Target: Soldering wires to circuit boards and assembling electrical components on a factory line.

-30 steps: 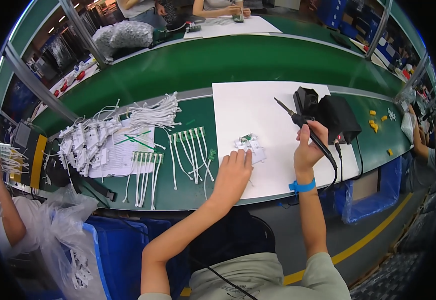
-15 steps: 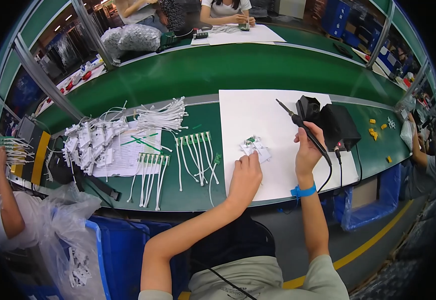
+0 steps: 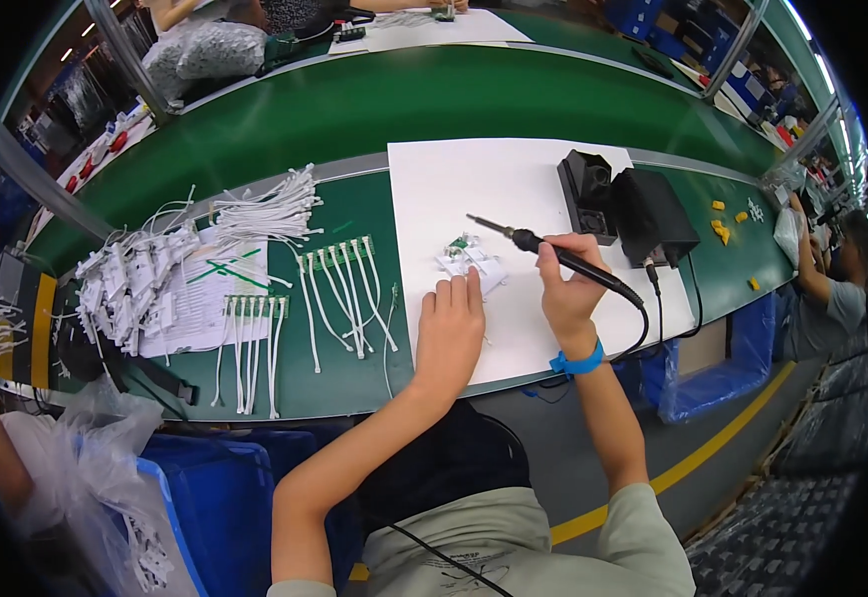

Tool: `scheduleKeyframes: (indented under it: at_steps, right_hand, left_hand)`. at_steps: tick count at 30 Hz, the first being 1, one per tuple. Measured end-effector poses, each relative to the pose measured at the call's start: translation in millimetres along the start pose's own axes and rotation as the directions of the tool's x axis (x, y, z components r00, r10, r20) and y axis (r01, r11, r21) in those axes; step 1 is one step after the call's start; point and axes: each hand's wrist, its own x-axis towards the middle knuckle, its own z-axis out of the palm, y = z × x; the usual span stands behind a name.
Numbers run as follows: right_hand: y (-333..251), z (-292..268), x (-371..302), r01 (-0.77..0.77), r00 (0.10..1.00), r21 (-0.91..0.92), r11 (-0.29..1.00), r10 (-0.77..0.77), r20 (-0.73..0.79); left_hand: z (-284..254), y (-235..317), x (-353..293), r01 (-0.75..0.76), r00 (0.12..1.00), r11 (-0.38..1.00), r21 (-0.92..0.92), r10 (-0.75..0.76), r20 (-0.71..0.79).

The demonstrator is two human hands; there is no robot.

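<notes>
My left hand, fingers together, pressed a small white part with a green board; my right hand, fingers clamped, held the black soldering iron, tip at ten o'clock.

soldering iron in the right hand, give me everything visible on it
The soldering iron is a slim black wand with a thin metal tip at its upper-left end. The right hand holds it pen-style around the middle of the handle, tilted, with the tip pointing up-left over the white mat, just above the small board; whether the tip touches anything cannot be told. A black cord leaves its rear end and loops down past the wrist with the blue strap.
</notes>
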Motion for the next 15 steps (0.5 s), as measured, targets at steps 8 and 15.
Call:
scheduleKeyframes:
  at_steps: [8,15]
  right_hand:
    - [-10,-1,3,0.291,0.953,-0.197,0.936,-0.265,0.148]
    - [-17,5,3,0.396,0.899,-0.178,0.901,-0.341,0.274]
  left_hand:
    - [-1,0,2,0.024,1.0,0.999,-0.046,-0.023,0.002]
    - [-1,1,4,0.051,0.998,0.991,-0.123,-0.057,-0.042]
